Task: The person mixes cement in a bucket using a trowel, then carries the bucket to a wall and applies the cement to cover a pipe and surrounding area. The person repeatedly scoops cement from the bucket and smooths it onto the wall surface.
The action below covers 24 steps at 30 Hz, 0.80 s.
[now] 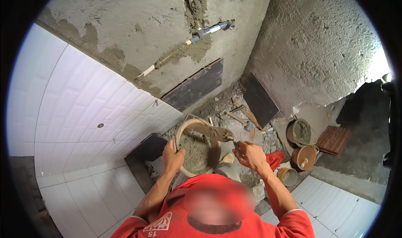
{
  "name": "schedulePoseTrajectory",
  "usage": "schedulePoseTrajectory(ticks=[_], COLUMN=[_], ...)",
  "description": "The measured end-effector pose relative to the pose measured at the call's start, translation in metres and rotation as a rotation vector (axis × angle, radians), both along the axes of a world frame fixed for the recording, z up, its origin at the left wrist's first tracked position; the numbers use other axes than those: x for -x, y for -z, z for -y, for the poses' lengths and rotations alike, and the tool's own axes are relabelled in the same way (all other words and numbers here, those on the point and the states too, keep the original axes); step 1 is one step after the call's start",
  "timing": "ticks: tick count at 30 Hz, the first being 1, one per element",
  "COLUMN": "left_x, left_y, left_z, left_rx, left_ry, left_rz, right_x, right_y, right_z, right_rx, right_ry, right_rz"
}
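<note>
A round bucket [182,129] of wet grey mortar [194,154] is held in front of my body, over my legs, gripped at its left side by my left hand [173,157]. My right hand [249,155] is closed on the handle of a trowel [220,133], whose mortar-coated blade is over the right part of the bucket's top. A shoe with small holes [228,158] shows just right of the bucket.
Rubble, a hammer [240,120] and dark boards [259,99] lie or lean along the rough walls. Several buckets [303,156], a red cloth [274,159] and brown tiles [333,139] are at right. White tiles [83,112] cover the left wall; pipes [211,30] run on the wall ahead.
</note>
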<state>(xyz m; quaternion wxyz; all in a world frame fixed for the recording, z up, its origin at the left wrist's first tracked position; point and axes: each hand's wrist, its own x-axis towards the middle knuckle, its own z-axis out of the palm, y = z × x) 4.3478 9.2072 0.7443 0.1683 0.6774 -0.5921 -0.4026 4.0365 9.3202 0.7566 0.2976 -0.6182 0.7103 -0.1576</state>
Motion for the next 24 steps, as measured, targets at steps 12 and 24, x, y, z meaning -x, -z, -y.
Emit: schedulePoseTrajectory(ticks=[12, 24], left_x=[0.056, 0.068], left_y=[-0.063, -0.073], left_z=[0.029, 0.036], left_rx=[0.26, 0.392], left_ry=[0.191, 0.243], left_rz=[-0.146, -0.292], right_x=[-0.039, -0.058], right_y=[-0.029, -0.032], right_z=[-0.014, 0.01], right_rx=[-0.024, -0.19], right_ry=[-0.142, -0.011], right_rz=[-0.276, 0.334])
